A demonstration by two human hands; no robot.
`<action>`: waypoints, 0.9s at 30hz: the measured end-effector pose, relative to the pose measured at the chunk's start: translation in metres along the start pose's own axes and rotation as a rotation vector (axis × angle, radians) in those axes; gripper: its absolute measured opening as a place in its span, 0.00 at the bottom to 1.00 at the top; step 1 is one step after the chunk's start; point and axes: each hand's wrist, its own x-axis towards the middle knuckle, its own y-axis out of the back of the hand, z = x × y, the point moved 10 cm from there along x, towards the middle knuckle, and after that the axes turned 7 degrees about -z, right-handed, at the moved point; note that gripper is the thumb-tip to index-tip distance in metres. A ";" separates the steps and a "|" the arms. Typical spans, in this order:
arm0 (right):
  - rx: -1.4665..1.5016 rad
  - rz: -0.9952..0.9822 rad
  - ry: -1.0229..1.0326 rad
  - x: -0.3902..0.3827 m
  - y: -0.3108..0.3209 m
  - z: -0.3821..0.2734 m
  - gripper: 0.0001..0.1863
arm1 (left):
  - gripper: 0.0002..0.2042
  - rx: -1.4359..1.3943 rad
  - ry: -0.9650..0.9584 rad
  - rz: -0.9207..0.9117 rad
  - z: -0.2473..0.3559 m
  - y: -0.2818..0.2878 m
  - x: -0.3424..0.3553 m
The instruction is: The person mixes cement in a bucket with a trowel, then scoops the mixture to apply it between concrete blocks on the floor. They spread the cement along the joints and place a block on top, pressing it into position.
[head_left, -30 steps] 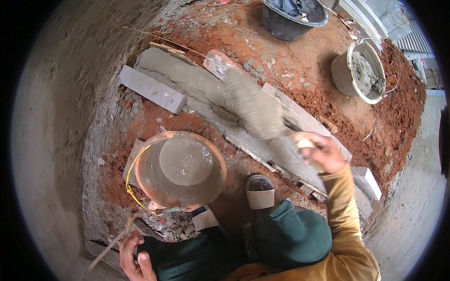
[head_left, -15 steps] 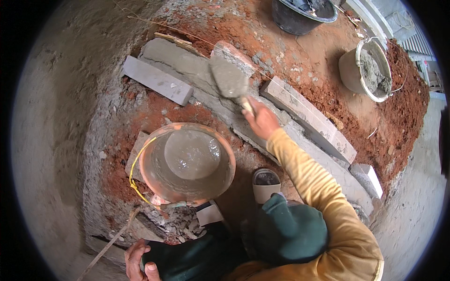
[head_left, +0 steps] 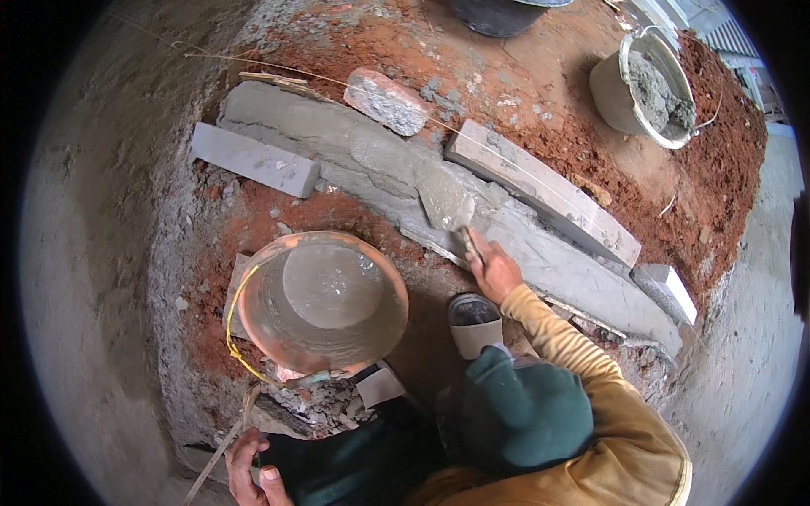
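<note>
My right hand is closed round the handle of a trowel. The blade lies against the wet grey mortar along a low, long footing. My left hand rests by my dark-clad knee, thumb and fingers apart, with nothing visible in it. In front of my legs stands an orange bucket, its yellow handle hanging to the left, with grey watery liquid inside. A pale block lies on the near side of the mortar, and a longer one borders its far side.
A taut string crosses above the footing, past a rough broken block. At far right sits a pale bucket of mortar; a black tub is at the top. A white-ended block lies right. A thin stick leans near my left hand.
The trowel in my right hand has moved right and nearer along the mortar, leaving a smoothed patch behind. My left hand stays by the knee. The view has shifted slightly.
</note>
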 end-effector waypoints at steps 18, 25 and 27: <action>-0.042 0.367 0.244 -0.172 0.224 0.011 0.24 | 0.18 0.082 0.130 -0.038 0.012 -0.021 0.025; -0.511 0.671 -0.457 -0.091 0.453 0.144 0.21 | 0.18 0.043 0.152 -0.076 0.008 -0.015 0.027; -0.587 0.559 -0.633 -0.053 0.484 0.176 0.17 | 0.19 0.013 0.247 -0.059 -0.005 -0.010 0.020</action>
